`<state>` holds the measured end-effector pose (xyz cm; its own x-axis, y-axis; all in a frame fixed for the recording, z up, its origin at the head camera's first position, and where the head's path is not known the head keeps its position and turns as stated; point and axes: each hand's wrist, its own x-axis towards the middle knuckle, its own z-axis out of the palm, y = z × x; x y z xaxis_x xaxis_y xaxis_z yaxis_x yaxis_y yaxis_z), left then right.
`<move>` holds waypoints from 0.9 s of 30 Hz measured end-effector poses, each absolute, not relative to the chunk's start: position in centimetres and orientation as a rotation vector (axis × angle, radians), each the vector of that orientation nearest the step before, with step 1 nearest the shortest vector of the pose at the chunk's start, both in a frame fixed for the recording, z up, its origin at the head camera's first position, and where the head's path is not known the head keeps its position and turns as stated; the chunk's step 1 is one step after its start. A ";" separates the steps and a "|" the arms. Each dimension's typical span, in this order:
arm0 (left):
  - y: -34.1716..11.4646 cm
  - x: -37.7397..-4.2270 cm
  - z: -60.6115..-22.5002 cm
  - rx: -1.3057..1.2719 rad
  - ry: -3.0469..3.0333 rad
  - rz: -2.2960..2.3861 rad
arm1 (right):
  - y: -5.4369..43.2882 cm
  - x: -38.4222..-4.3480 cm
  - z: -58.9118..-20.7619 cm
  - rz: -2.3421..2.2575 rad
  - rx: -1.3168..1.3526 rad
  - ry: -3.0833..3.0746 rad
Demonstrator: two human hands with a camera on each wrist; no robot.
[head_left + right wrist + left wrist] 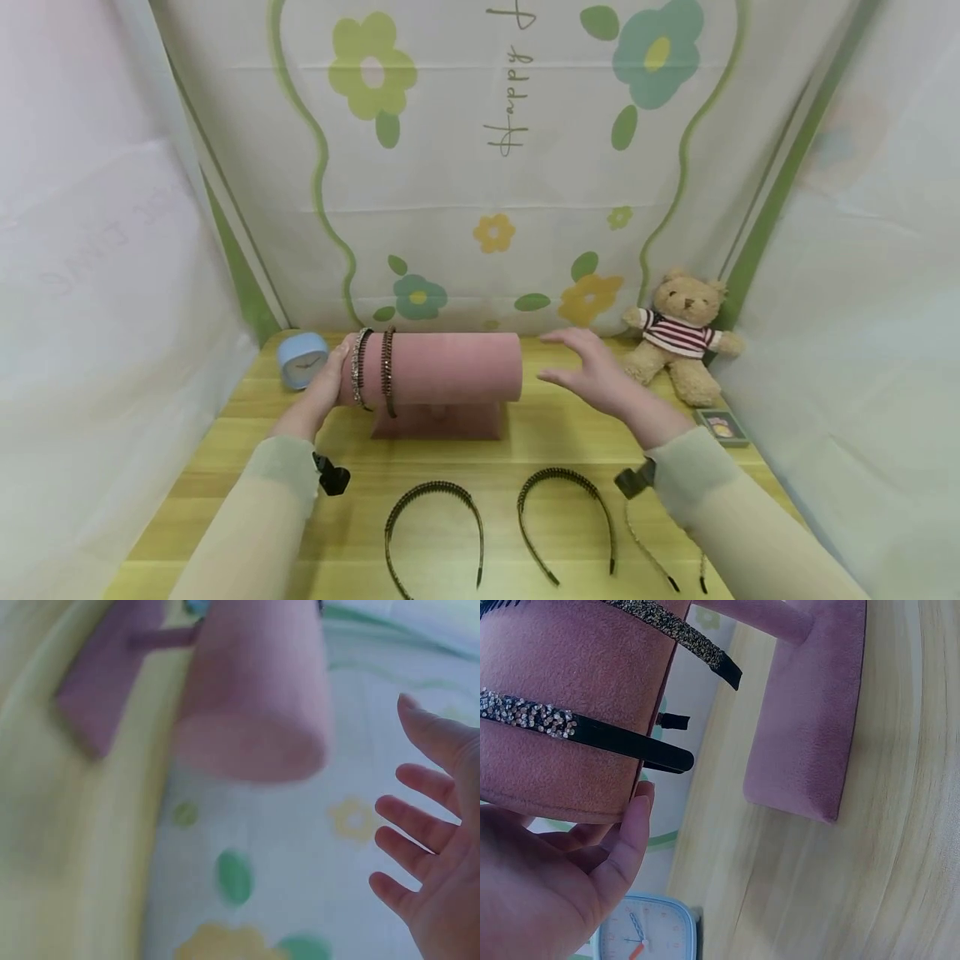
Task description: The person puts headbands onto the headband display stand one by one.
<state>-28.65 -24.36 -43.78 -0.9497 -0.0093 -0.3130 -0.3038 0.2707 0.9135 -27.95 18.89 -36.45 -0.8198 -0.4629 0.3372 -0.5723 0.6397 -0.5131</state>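
A pink velvety headband stand, a horizontal roll on a flat base, stands toward the back of the table. Around its left part sit a glittery silver headband and a dark brown beaded headband. The silver one's black tip shows in the left wrist view. My left hand holds the roll's left end, fingers bent against its rim; part of the grip is hidden. Right of the roll, my right hand is held apart from it, thumb and fingers spread, with nothing in it.
Two dark headbands lie at the front, with a thin light headband partly under my right sleeve. A blue clock stands back left. At the right are a teddy bear and a small framed box.
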 end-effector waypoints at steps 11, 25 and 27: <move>-24.1 -28.6 -43.6 -0.244 2.307 1.752 | 30.4 -23.8 -43.7 0.984 0.636 -2.957; -24.2 -28.5 -43.5 -0.244 2.300 1.727 | 37.5 -20.7 -51.3 0.927 0.305 -3.157; -24.2 -28.5 -43.6 -0.243 2.297 1.732 | 37.7 -20.7 -52.2 0.905 0.313 -3.142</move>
